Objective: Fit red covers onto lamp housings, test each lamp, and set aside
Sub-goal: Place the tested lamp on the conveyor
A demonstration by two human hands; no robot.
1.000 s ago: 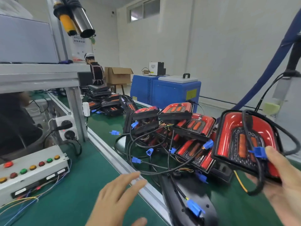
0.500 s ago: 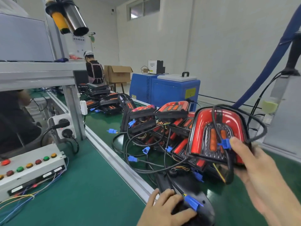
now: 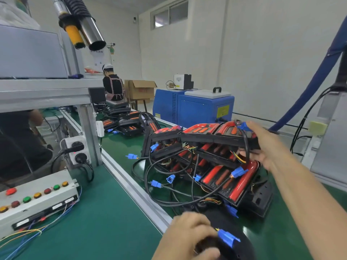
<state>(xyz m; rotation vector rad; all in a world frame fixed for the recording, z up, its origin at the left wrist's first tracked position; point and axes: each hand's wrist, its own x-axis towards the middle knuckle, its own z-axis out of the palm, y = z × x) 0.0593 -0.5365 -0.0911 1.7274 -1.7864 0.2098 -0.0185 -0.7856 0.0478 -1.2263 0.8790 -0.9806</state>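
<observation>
Both hands are bare, with no gloves, rings or watch in sight. The left hand [image 3: 189, 235] shows only to the wrist at the bottom edge of the view, and no cuff appears there. The right hand [image 3: 270, 147] leads into a long bare forearm [image 3: 308, 203] that runs uncovered to the frame's lower right corner; no sleeve reaches into view.

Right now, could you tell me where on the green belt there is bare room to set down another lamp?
Bare green belt lies between the aluminium rail and the lamp pile, stretching back to the far lamps. The mat between rail and button box is free too. Around the pile, cables crowd it; both hands work there.
</observation>
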